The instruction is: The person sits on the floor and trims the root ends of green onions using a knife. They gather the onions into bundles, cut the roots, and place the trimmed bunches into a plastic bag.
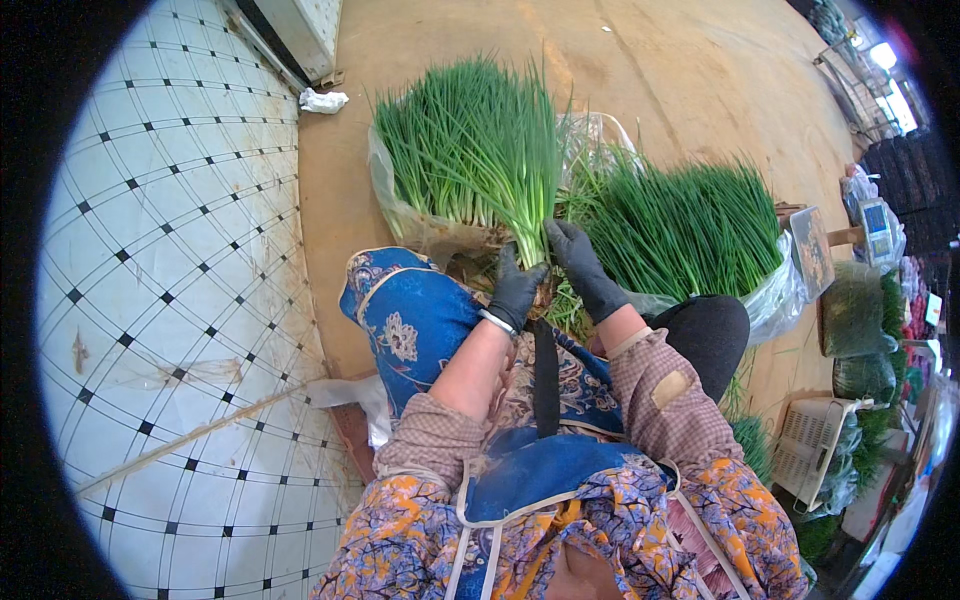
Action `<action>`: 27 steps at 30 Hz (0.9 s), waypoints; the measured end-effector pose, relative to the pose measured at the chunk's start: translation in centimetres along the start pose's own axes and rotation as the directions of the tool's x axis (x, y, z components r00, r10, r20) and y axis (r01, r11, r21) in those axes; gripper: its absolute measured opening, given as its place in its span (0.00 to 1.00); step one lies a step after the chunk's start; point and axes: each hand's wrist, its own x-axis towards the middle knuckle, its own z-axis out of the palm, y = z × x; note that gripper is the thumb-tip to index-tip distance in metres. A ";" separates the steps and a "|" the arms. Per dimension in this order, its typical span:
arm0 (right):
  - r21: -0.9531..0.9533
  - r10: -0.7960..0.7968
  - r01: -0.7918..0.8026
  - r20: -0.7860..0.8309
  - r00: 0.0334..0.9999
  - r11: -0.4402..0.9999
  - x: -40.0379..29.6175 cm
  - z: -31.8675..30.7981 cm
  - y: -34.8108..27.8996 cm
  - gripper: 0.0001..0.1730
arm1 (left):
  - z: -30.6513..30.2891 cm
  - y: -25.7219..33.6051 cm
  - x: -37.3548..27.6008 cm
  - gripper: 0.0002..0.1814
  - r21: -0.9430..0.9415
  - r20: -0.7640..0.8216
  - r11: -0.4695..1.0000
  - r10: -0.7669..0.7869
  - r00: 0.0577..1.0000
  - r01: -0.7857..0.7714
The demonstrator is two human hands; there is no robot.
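Between my knees, my left hand [519,291] in a black glove grips the white root end of a bunch of scallions [531,199]. Its green tops fan out away from me. My right hand [580,259], gloved too, touches the right side of the same bunch a little higher on the stems; whether its fingers close around it I cannot tell. Beyond the bunch, a clear plastic bag [386,176] holds a dense row of upright scallions [442,142]. On the right lies another large heap of scallions [682,225] on plastic sheeting [776,304]. Loose trimmings [571,307] lie under my hands.
A white tiled wall [187,262] runs along my left. Crumpled white plastic [322,100] lies by its corner. At right stand a weighing scale [811,251], a cream plastic crate [814,450] and bagged greens [859,307]. Brown floor [712,82] extends ahead.
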 end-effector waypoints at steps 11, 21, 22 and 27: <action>-0.429 -0.318 0.224 -0.162 0.934 0.875 -0.5 -0.3 -1.4 0.21 | 0.7 1.3 0.1 0.22 -0.310 0.039 0.948 -0.060 0.997 0.069; -0.603 -0.298 0.331 0.157 0.941 0.726 0.0 -0.2 -6.0 0.10 | 0.5 0.0 0.0 0.28 0.333 -0.124 0.922 0.252 0.960 -0.198; -0.642 -0.262 0.314 0.178 0.948 0.699 0.2 -0.3 -6.2 0.13 | 0.6 0.1 -0.2 0.28 0.356 -0.147 0.919 0.233 0.961 -0.169; -0.763 -0.073 0.186 0.180 0.981 0.619 1.1 0.1 -8.1 0.17 | 0.7 0.8 -0.3 0.27 0.293 -0.135 0.925 0.291 0.947 -0.242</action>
